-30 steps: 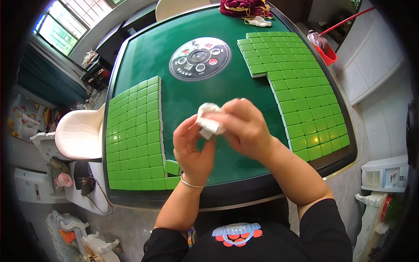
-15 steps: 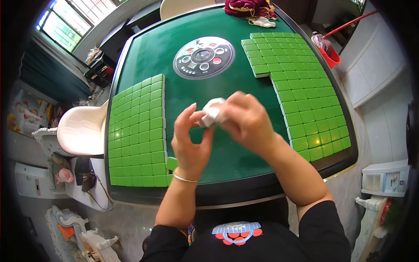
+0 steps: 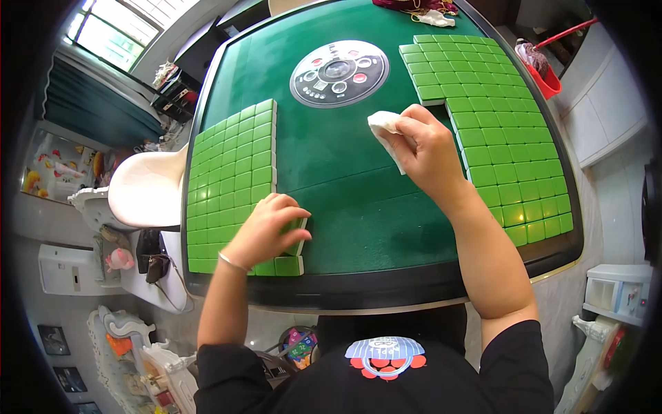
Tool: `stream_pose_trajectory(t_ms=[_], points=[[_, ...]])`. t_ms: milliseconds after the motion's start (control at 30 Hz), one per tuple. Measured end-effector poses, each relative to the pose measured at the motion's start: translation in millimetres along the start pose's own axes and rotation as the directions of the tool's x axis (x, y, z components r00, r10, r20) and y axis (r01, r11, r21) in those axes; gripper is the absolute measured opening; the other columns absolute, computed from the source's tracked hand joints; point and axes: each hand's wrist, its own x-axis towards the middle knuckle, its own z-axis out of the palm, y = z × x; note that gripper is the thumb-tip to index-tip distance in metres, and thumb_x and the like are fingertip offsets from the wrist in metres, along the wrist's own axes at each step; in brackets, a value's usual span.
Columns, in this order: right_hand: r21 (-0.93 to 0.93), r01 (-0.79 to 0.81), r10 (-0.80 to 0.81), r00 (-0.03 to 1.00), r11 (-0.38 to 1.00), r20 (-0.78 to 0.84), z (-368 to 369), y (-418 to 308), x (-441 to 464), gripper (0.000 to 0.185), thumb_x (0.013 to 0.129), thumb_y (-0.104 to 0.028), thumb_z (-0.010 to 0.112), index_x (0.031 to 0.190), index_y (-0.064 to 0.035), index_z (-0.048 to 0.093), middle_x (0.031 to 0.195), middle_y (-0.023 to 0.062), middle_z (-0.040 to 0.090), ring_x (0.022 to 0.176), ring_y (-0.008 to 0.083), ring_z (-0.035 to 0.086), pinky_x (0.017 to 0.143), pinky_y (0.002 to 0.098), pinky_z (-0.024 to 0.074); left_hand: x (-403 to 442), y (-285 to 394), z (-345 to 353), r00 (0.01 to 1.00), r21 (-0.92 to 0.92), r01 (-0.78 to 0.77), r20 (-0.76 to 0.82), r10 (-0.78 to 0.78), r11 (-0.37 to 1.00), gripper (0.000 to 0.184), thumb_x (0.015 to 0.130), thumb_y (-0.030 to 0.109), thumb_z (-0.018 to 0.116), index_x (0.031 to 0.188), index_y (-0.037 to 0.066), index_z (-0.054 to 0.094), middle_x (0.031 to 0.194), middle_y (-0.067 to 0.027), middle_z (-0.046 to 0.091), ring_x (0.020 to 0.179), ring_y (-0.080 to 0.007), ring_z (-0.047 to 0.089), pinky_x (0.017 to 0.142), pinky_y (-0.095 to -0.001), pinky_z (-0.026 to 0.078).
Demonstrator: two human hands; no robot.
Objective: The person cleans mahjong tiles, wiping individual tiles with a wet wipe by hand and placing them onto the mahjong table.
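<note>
My left hand (image 3: 272,231) is at the near right corner of the left block of mahjong tiles (image 3: 231,179). Its fingers and thumb close on one green-backed mahjong tile (image 3: 298,243), partly hidden by the hand. A single tile (image 3: 289,265) lies just below it, at the block's near edge. Raised over the right half of the table, my right hand (image 3: 429,148) pinches a folded white cloth or tissue (image 3: 385,124), its loose end hanging down. The right block of green tiles (image 3: 507,138) lies beyond that hand, face down in tight rows.
The green mahjong table (image 3: 352,200) has a round control panel (image 3: 339,72) at its middle and a dark raised rim. A maroon cloth bag and a white crumpled piece (image 3: 438,19) lie at the far edge. A white chair (image 3: 148,186) stands at the left.
My hands have parted. The left went down and left to the tile block with a tile, while the right moved slightly right and up with the white cloth. The camera view has shifted a little.
</note>
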Motion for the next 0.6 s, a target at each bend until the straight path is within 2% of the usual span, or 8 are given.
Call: stream_pose_trajectory(t_ms=[67, 100, 167, 333, 367, 400, 533, 600], points=[[0.015, -0.014, 0.014, 1.000, 1.000, -0.013, -0.7, -1.4, 0.9, 0.009, 0.086, -0.012, 0.070, 0.094, -0.0092, 0.072, 0.079, 0.0075, 0.060, 0.064, 0.0262, 0.061, 0.058, 0.0352, 0.0493, -15.7, 13.9, 22.4, 0.987, 0.165, 0.065, -0.155, -0.039, 0.984, 0.044, 0.078, 0.028, 0.077, 0.113, 0.005, 0.063, 0.111, -0.0116, 0.058, 0.106, -0.0312, 0.053, 0.095, -0.0419, 0.042], [0.019, -0.005, 0.005, 1.000, 1.000, -0.012, -0.5, -1.9, 0.7, 0.009, 0.086, -0.012, 0.070, 0.093, -0.0091, 0.071, 0.079, 0.0076, 0.060, 0.064, 0.0262, 0.061, 0.058, 0.0353, 0.0494, -23.6, 17.0, 40.8, 0.948, 0.192, 0.149, -0.308, -0.084, 0.970, 0.042, 0.085, 0.028, 0.071, 0.117, 0.004, 0.060, 0.112, -0.0123, 0.057, 0.107, -0.0332, 0.053, 0.100, -0.0452, 0.038], [0.019, 0.013, -0.013, 1.000, 1.000, -0.013, -0.1, -3.5, 0.1, 0.009, 0.085, -0.012, 0.070, 0.093, -0.0087, 0.071, 0.079, 0.0077, 0.060, 0.064, 0.0264, 0.061, 0.058, 0.0354, 0.0495, -34.2, 21.7, 52.1, 0.908, 0.194, 0.319, -0.342, -0.241, 0.928, 0.041, 0.089, 0.025, 0.065, 0.124, 0.003, 0.058, 0.115, -0.0135, 0.056, 0.119, -0.0358, 0.048, 0.110, -0.0512, 0.028], [0.014, 0.061, -0.060, 0.997, 0.998, -0.050, 0.6, -1.1, 1.1, 0.010, 0.083, -0.010, 0.072, 0.093, -0.0097, 0.072, 0.077, 0.0071, 0.059, 0.063, 0.0257, 0.060, 0.057, 0.0357, 0.0487, -23.2, 32.9, 48.4, 0.903, 0.433, 0.378, -0.367, -0.223, 0.818, 0.044, 0.090, 0.020, 0.062, 0.130, 0.004, 0.055, 0.130, -0.0165, 0.052, 0.136, -0.0377, 0.035, 0.116, -0.0574, 0.014], [0.040, 0.073, -0.068, 0.992, 0.997, -0.103, -1.4, -1.8, 4.0, 0.011, 0.082, -0.010, 0.073, 0.093, -0.0097, 0.072, 0.076, 0.0066, 0.058, 0.062, 0.0247, 0.060, 0.056, 0.0350, 0.0481, -15.1, 33.7, 43.5, 0.911, 0.452, 0.364, -0.354, -0.211, 0.814, 0.045, 0.090, 0.020, 0.063, 0.131, 0.004, 0.055, 0.133, -0.0170, 0.051, 0.139, -0.0379, 0.032, 0.116, -0.0580, 0.012], [0.066, 0.084, -0.073, 0.986, 0.994, -0.152, -2.5, -3.6, 5.6, 0.012, 0.082, -0.010, 0.073, 0.093, -0.0097, 0.072, 0.076, 0.0062, 0.058, 0.062, 0.0237, 0.059, 0.056, 0.0343, 0.0476, 2.6, 35.9, 34.1, 0.909, 0.444, 0.347, -0.375, -0.181, 0.826, 0.046, 0.088, 0.019, 0.065, 0.130, 0.003, 0.055, 0.139, -0.0175, 0.048, 0.138, -0.0389, 0.034, 0.115, -0.0561, 0.020], [0.163, 0.104, -0.052, 0.953, 0.981, -0.297, -13.5, -2.4, 8.0, 0.013, 0.081, -0.008, 0.074, 0.094, -0.0080, 0.072, 0.076, 0.0051, 0.057, 0.057, 0.0169, 0.055, 0.051, 0.0295, 0.0438, 120.4, 40.1, 15.0, 0.902, 0.186, -0.043, -0.415, 0.118, 0.982, 0.044, 0.087, 0.021, 0.067, 0.125, 0.003, 0.058, 0.133, -0.0167, 0.053, 0.132, -0.0360, 0.042, 0.108, -0.0492, 0.033], [0.204, 0.076, -0.004, 0.942, 0.976, -0.335, -18.0, 2.3, 9.1, 0.012, 0.082, -0.006, 0.074, 0.093, -0.0066, 0.071, 0.079, 0.0063, 0.057, 0.062, 0.0178, 0.057, 0.055, 0.0295, 0.0461, 201.0, 26.3, 38.0, 0.886, 0.086, -0.208, -0.406, 0.225, 0.974, 0.038, 0.084, 0.023, 0.066, 0.118, 0.005, 0.061, 0.123, -0.0146, 0.059, 0.124, -0.0326, 0.048, 0.102, -0.0456, 0.040]])
